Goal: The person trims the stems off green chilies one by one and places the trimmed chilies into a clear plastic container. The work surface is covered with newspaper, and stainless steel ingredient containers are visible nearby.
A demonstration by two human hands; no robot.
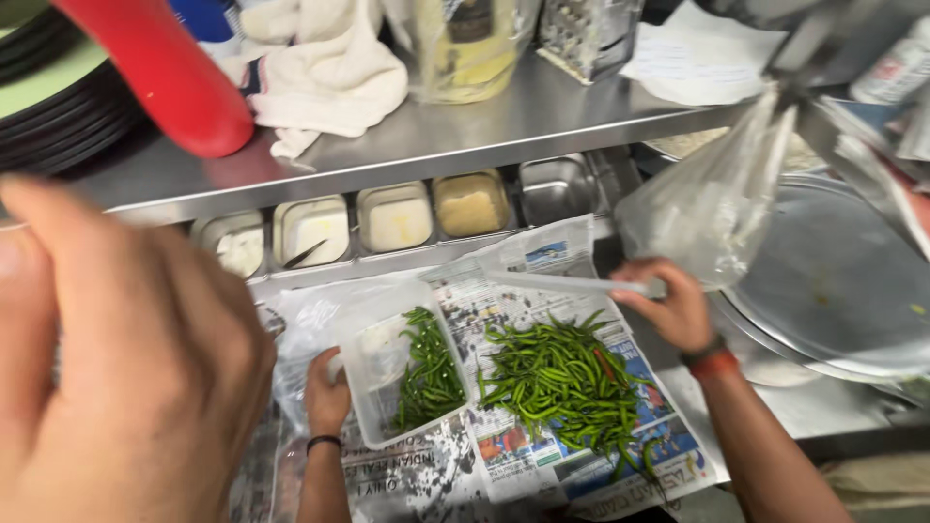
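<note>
Looming blurred at lower left, a hand (126, 368) of unclear owner is seen. At upper centre, steel pans (392, 218) are filled with pale pastes. Below, a tilted clear tub (373, 368) of green chillies (431, 373) is gripped by the left hand (327, 392); they could be spilled if it is tipped further. Further right, a loose chilli pile (562, 387) is spread on newspaper (542, 257). The right hand (673, 310) is closed on a thin pale rod (572, 283) beside a clear bag (712, 208).

Left hand (327, 392) and right hand (668, 310) both clenched.
</note>
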